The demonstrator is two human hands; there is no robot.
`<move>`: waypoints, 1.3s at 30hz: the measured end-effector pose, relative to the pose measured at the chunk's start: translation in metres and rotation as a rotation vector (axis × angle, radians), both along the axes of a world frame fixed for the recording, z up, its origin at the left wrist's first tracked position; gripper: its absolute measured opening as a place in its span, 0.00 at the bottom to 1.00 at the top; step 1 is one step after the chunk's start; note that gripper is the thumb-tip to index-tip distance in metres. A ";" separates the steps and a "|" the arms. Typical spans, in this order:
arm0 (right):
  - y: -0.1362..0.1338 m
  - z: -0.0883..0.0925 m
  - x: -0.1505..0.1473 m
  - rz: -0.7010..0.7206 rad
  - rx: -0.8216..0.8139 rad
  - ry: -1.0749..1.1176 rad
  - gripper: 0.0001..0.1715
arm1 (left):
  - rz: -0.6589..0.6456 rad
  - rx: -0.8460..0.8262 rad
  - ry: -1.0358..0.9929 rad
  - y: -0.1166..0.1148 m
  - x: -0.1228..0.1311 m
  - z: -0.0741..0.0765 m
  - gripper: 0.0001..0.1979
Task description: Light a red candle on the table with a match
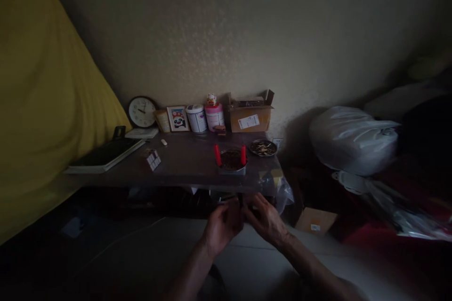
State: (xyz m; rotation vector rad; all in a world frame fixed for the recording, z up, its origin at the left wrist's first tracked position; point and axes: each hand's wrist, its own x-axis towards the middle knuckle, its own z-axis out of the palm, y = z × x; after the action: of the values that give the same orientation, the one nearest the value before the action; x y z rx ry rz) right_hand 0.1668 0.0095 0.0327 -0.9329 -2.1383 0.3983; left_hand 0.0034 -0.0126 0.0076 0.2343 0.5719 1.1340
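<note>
Left hand (217, 230): its fingers pinch a small brown thing (233, 215), too dark to name.
Right hand (266, 218): its fingers are bent just beside this; whether they pinch something, I cannot tell.
Brown thing: it is between the hands, in front of the desk (183, 164).
Candles (243, 155): two, red, one at each side of the bowl (231, 170).
Plate (263, 153): on the desk, right of the bowl, with thin sticks (263, 147).
</note>
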 end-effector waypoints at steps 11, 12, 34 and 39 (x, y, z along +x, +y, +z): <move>0.006 -0.013 -0.003 0.057 -0.016 -0.042 0.12 | -0.055 0.033 0.441 -0.004 0.006 0.003 0.13; 0.006 -0.014 -0.003 0.060 -0.014 -0.062 0.12 | -0.064 0.046 0.453 -0.004 0.006 0.003 0.13; -0.002 -0.010 0.003 0.178 -0.023 -0.450 0.14 | -0.349 0.193 0.704 -0.003 0.005 -0.014 0.20; 0.000 -0.017 0.003 0.165 0.020 -0.476 0.07 | -0.401 0.198 0.741 -0.005 0.003 -0.011 0.22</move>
State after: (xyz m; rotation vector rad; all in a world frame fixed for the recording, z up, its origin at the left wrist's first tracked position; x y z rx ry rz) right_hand 0.1699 0.0094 0.0155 -0.9082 -2.6582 0.2501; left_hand 0.0063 -0.0174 -0.0035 0.9217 1.0086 0.6872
